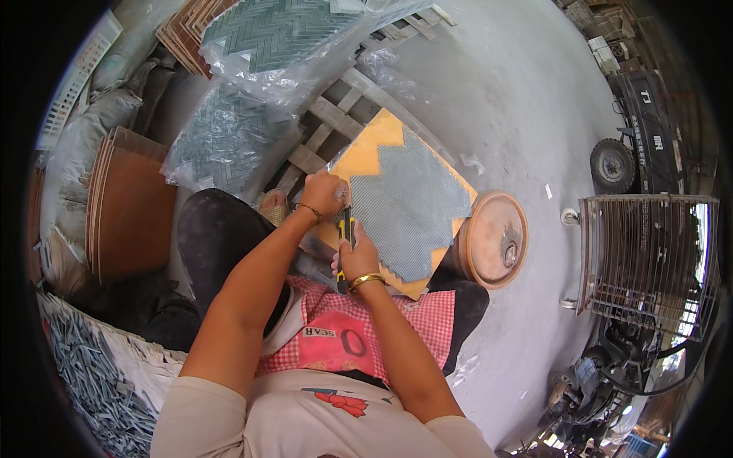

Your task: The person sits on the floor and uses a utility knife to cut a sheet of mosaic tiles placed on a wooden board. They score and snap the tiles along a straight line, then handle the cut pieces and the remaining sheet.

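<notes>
My right hand [359, 256] is wrapped round a yellow and black utility knife [343, 263], its front end pointing away from me toward my left hand. My left hand [325, 194] is closed in a pinch at the left edge of an orange-yellow board [365, 158]; what its fingers grip is too small to make out. On the board lies a grey mesh-covered sheet [412, 206] with a stepped, zigzag outline. The board sits tilted over my lap, just right of both hands, its right corner by a round brown lid.
Wooden pallets [336, 116] lie ahead, with plastic-wrapped green herringbone tile sheets [282, 34] beside them. Brown boards [130, 206] stack at left, above a sack of thin grey-green strips [95, 374]. The brown-lidded drum [492, 238] stands at right; a wheeled cart [649, 252] is farther right.
</notes>
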`<state>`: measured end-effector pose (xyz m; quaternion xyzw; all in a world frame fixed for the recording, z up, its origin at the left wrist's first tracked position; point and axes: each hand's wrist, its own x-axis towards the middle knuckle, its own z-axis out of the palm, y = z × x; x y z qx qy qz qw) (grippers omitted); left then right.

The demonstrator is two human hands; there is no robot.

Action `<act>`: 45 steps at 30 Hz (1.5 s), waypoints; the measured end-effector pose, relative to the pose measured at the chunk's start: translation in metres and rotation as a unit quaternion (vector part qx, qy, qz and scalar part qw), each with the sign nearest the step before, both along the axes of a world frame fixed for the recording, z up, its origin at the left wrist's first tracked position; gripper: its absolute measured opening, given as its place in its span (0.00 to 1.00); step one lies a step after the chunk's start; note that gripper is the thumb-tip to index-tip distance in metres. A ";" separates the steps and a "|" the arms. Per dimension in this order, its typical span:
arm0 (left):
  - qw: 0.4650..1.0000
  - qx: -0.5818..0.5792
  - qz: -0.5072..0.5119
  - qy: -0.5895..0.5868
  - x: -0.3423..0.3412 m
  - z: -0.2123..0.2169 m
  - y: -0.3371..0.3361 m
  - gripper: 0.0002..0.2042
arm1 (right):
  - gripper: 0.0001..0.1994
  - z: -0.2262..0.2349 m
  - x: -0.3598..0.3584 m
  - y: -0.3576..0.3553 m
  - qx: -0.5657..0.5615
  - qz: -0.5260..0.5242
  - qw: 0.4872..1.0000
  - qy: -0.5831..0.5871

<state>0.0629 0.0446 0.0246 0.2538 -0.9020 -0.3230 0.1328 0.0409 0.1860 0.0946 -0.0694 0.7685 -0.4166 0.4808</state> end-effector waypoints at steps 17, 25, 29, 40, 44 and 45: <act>0.997 0.077 -0.017 -0.011 -0.004 -0.003 -0.015 0.06 | 0.26 -0.001 0.016 -0.008 0.011 0.050 0.997 0.056; 0.992 0.121 -0.019 -0.007 -0.004 -0.006 -0.020 0.07 | 0.25 -0.012 0.024 -0.006 0.025 0.081 0.991 0.106; 0.985 0.164 -0.046 0.015 -0.006 0.003 -0.018 0.07 | 0.25 -0.021 0.024 -0.008 -0.003 0.083 0.983 0.163; 0.991 0.113 -0.070 -0.004 -0.005 0.002 -0.023 0.05 | 0.25 -0.041 0.026 -0.008 -0.001 0.135 0.975 0.176; 0.990 0.133 -0.056 0.003 -0.005 0.001 -0.021 0.04 | 0.25 -0.035 0.030 -0.003 0.000 0.156 0.970 0.186; 0.989 0.138 -0.053 0.007 -0.005 0.001 -0.020 0.04 | 0.25 -0.035 0.031 -0.002 -0.003 0.156 0.970 0.186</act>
